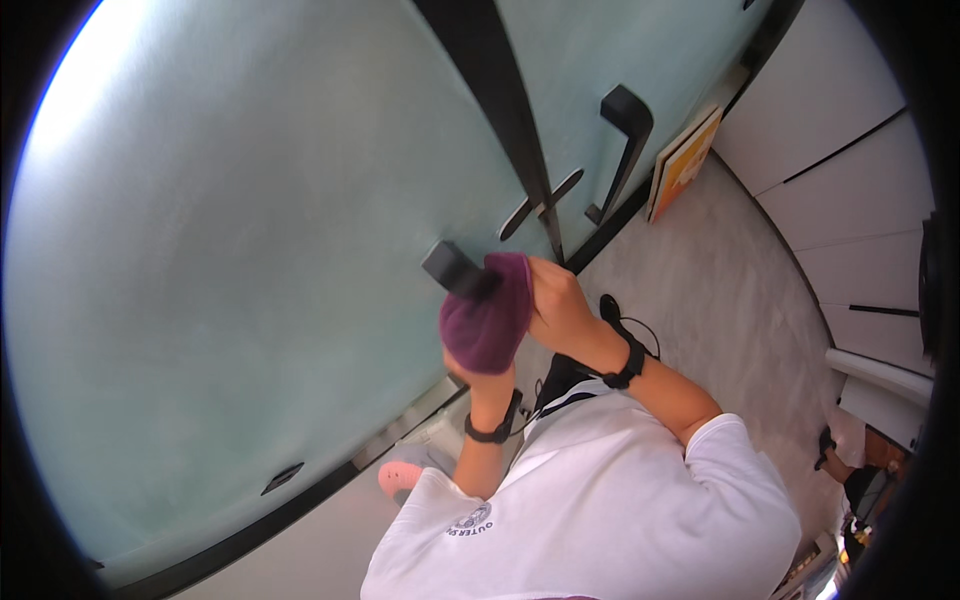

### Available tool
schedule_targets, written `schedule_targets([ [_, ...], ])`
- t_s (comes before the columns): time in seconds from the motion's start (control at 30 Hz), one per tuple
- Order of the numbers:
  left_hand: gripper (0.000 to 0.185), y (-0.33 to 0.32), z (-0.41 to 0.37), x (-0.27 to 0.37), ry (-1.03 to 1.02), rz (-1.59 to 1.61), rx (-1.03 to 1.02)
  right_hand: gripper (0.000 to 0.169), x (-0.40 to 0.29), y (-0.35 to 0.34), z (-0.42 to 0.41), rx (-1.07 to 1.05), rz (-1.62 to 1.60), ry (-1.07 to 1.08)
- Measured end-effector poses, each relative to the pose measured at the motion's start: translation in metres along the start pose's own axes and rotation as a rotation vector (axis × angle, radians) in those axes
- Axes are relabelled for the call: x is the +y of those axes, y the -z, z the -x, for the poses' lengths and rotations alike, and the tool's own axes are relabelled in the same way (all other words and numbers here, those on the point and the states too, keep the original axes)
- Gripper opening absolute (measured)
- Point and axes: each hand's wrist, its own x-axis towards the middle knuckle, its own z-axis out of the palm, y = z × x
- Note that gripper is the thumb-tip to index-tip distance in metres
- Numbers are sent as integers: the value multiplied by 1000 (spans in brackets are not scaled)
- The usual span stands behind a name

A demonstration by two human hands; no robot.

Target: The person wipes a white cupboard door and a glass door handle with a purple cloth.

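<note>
A purple cloth (491, 322) is wrapped about the black pull handle (454, 268) of a frosted glass door (262, 225). My left hand (478, 373) grips the cloth from below, its fingers mostly hidden behind the fabric. On the cloth's right side my right hand (561, 309) is closed, with its fingertips out of sight. The handle's upper end sticks out of the cloth, slightly blurred. Just above and to the right, a flat black lock plate (541, 204) spans the seam between two door leaves. A second black pull handle (628, 154) is on the other leaf.
A dark door frame strip (495, 90) runs between the glass panels. Picture boards (682, 165) lean at the door's foot. White cabinets (840, 165) line the right side of the grey floor (720, 300). A cable (649, 330) lies nearby. Another person (859, 480) is partly visible at lower right.
</note>
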Motion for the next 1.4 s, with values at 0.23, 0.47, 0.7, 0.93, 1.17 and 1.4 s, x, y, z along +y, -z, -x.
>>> schedule_targets([
  [0.23,54,-25,48,34,2,-15,98,42,-37,64,-16,83,-395,97],
  [0.47,56,-137,6,98,-147,-74,278,82,81,155,-12,-46,-67,185],
  [0.7,55,-239,-32,105,193,219,176,55,132,154,-80,21,-263,148],
  [0.93,48,-228,-45,135,63,171,494,25,117,182,-108,-274,-359,61],
  [1.17,40,-231,-43,132,101,108,473,23,167,139,-78,-246,-414,171],
  [1.4,44,-229,-22,109,94,3,336,28,186,129,-59,-363,-366,44],
])
